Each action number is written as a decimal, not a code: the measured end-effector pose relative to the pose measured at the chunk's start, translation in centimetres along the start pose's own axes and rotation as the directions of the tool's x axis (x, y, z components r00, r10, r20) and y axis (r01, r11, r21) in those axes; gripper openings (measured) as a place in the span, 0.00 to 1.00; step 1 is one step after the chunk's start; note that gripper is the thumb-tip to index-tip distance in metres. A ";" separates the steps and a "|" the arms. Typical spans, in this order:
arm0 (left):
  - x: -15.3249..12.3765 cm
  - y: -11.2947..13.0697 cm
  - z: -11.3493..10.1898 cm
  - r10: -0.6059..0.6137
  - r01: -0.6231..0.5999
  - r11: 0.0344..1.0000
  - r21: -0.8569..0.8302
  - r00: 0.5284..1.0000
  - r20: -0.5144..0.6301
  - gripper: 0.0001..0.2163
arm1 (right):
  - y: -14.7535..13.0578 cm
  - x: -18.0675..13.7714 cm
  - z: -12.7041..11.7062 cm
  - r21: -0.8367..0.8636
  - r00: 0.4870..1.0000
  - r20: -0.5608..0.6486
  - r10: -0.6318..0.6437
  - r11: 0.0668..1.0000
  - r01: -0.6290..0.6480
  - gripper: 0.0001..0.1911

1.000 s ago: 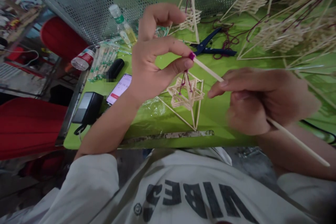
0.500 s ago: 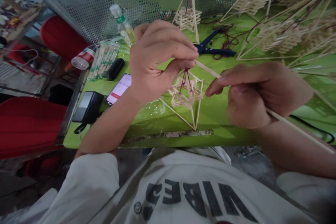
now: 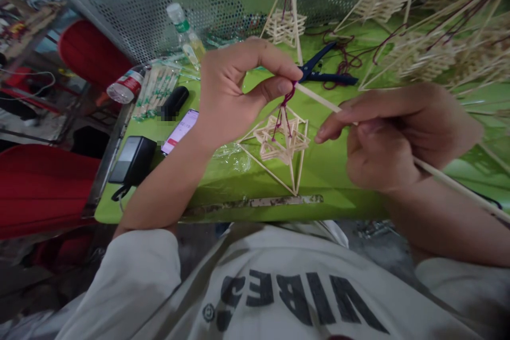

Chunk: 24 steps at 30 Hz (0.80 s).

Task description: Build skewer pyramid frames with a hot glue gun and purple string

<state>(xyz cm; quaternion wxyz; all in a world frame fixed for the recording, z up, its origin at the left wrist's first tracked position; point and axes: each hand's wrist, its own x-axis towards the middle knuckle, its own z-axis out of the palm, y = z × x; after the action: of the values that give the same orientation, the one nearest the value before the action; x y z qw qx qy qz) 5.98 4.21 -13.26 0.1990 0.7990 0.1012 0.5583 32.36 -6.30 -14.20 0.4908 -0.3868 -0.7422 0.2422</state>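
Though thin, a pale wooden stick.

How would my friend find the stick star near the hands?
Start at the big green table and find the left hand above it. Just below that hand's thumb in the picture is the stick star, with purple string. It's the one nearest the pale shirt; the other stick shapes sit farther back.

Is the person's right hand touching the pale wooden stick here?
Touching. The head view shows the wooden stick running through the grip of the right hand, emerging on both sides.
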 end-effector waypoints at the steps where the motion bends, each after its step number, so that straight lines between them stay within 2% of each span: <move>1: 0.0 0.1 0.0 0.026 -0.025 0.999 0.026 1.000 -0.009 0.04 | 0.0 -0.1 0.0 -0.003 1.000 -0.005 -0.006 1.000 0.006 0.07; 3: 0.2 0.6 -0.1 0.049 -0.048 0.994 0.097 0.999 -0.007 0.04 | 0.1 -0.2 0.1 -0.023 0.999 -0.017 -0.028 0.999 0.027 0.08; 6: 0.4 1.6 -0.3 -0.017 0.011 0.985 0.173 0.999 0.033 0.01 | 0.5 -0.2 0.1 -0.066 0.997 -0.006 -0.078 0.995 0.078 0.10; 8: 0.5 2.1 -0.4 -0.034 0.025 0.983 0.184 0.998 0.047 0.04 | 0.7 -0.1 -0.1 -0.061 0.998 0.006 -0.064 0.996 0.064 0.11; 11: 0.5 2.4 -0.2 0.014 -0.022 0.976 0.215 0.999 0.037 0.06 | 1.0 0.0 -0.3 -0.038 1.000 -0.018 -0.019 0.999 0.018 0.13; 15: 0.5 2.2 -0.1 0.041 -0.055 0.957 0.285 0.998 0.054 0.06 | 1.1 -0.2 0.1 -0.059 0.999 -0.022 -0.038 0.998 0.037 0.13; 17: 0.5 1.9 -0.1 0.091 -0.098 0.952 0.290 0.995 0.038 0.04 | 0.9 -0.3 0.9 -0.049 0.996 -0.075 -0.043 0.998 0.039 0.13; 19: 0.4 1.9 -0.2 0.105 -0.112 0.942 0.316 0.994 0.041 0.02 | 0.5 -0.3 2.0 -0.008 0.978 -0.203 -0.049 0.999 0.049 0.12; 21: 0.3 2.3 -0.2 0.009 -0.045 0.908 0.417 0.996 0.088 0.09 | 0.0 -0.1 3.1 0.021 0.954 -0.293 -0.067 0.997 0.076 0.11; 24: -0.1 3.7 -0.1 -0.211 0.081 0.807 0.585 0.965 0.157 0.17 | -0.5 0.7 4.1 0.058 0.940 -0.308 -0.147 0.983 0.173 0.09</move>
<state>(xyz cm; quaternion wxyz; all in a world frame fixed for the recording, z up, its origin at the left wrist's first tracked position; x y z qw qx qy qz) 5.58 0.87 -11.76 0.0014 0.8669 0.3039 0.3951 28.28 -5.92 -15.07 0.6326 -0.3367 -0.6763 0.1705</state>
